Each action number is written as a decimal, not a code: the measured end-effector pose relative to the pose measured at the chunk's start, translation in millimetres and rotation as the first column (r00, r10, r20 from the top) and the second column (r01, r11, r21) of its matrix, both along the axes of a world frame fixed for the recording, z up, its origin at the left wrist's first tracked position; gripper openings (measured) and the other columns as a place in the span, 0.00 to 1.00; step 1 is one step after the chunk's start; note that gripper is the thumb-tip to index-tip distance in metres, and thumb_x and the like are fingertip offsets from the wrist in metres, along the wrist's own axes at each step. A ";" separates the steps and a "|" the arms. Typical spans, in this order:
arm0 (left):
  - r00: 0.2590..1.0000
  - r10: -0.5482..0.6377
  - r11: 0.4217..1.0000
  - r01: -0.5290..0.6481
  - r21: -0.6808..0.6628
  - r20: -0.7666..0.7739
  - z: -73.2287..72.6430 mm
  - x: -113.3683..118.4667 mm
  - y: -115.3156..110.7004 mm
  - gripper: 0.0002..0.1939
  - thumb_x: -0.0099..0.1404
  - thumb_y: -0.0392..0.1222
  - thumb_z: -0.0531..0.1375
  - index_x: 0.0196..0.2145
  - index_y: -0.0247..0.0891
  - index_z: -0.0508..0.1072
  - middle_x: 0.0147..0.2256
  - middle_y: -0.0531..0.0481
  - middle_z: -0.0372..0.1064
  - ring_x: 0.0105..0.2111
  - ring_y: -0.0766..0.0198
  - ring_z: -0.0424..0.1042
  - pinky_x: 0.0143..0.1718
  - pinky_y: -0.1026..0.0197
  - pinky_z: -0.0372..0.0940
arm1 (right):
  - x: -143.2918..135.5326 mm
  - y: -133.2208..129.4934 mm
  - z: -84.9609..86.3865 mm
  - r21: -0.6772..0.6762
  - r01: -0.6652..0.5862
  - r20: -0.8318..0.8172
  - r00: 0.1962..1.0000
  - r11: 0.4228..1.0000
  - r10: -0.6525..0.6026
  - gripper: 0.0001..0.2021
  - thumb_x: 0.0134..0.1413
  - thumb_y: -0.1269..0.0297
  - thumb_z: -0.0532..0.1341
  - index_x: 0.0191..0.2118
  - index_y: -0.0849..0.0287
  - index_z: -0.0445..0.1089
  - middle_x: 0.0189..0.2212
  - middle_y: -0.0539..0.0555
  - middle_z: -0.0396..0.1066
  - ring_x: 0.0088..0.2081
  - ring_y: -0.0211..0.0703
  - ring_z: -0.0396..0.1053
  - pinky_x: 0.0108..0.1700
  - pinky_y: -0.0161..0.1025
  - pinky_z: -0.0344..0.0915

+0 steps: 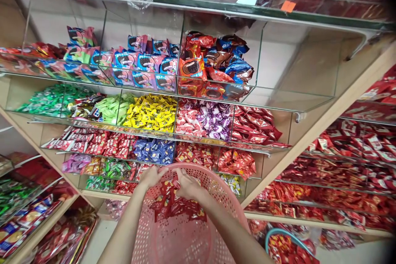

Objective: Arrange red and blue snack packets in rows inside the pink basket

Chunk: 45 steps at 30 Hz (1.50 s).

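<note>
A pink perforated plastic basket (221,192) is in front of me, its far rim close to the lower shelves. My left hand (151,177) is closed on the rim at the far left. Beside it, my right hand (188,185) is at the far rim, with its fingers bent over the inner side; part of its grip is hidden. Dark red candy packets (168,204) lie in a pile inside the basket, below and around my right hand. Just beyond the rim are red candies (196,152) and blue-wrapped candies (154,150) in shelf bins.
A shelf with glass dividers holds packaged cookies (148,64), yellow candies (151,113) and green candies (52,99). A wooden upright (312,132) slants on the right, with red packets (346,140) beyond it. A blue-rimmed basket (283,233) stands low at right.
</note>
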<state>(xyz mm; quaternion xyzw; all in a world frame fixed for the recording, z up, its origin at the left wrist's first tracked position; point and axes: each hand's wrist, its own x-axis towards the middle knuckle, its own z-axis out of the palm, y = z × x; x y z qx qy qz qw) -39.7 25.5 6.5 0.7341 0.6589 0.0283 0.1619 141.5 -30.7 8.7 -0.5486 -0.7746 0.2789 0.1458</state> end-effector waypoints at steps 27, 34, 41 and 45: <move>1.000 -0.004 1.000 0.004 -0.005 -0.007 0.7 2.9 -3.6 0.27 0.60 0.57 0.42 0.37 0.37 0.72 0.40 0.36 0.72 0.42 0.47 0.70 0.38 0.54 0.62 | 4.5 18.6 -21.6 0.312 -0.316 0.165 0.947 0.896 0.276 0.33 0.49 0.70 0.56 0.60 0.54 0.42 0.56 0.56 0.54 0.55 0.44 0.53 0.56 0.42 0.51; 1.000 -0.005 1.000 0.005 0.011 -0.008 -1.3 2.6 -3.7 0.27 0.60 0.58 0.42 0.37 0.38 0.72 0.39 0.38 0.72 0.41 0.48 0.70 0.38 0.55 0.62 | -7.8 16.1 -30.0 0.392 -0.182 0.205 0.973 0.902 0.107 0.35 0.45 0.56 0.61 0.58 0.56 0.48 0.50 0.58 0.60 0.51 0.50 0.57 0.52 0.48 0.53; 1.000 0.004 1.000 -0.004 0.013 0.009 -1.2 2.1 -3.5 0.31 0.58 0.63 0.41 0.35 0.37 0.73 0.38 0.36 0.73 0.41 0.47 0.70 0.39 0.54 0.62 | -9.8 9.4 -24.1 0.479 -0.217 0.295 0.953 0.850 0.077 0.10 0.57 0.64 0.50 0.41 0.58 0.64 0.39 0.56 0.65 0.45 0.45 0.59 0.47 0.43 0.56; 1.000 0.010 1.000 -0.010 0.012 0.022 -0.7 2.1 -4.0 0.32 0.58 0.64 0.40 0.36 0.37 0.72 0.38 0.36 0.72 0.41 0.47 0.70 0.39 0.54 0.61 | -0.8 11.5 -11.0 0.516 -0.129 0.224 0.974 0.847 0.012 0.10 0.58 0.68 0.47 0.36 0.59 0.65 0.37 0.56 0.65 0.43 0.44 0.60 0.47 0.42 0.56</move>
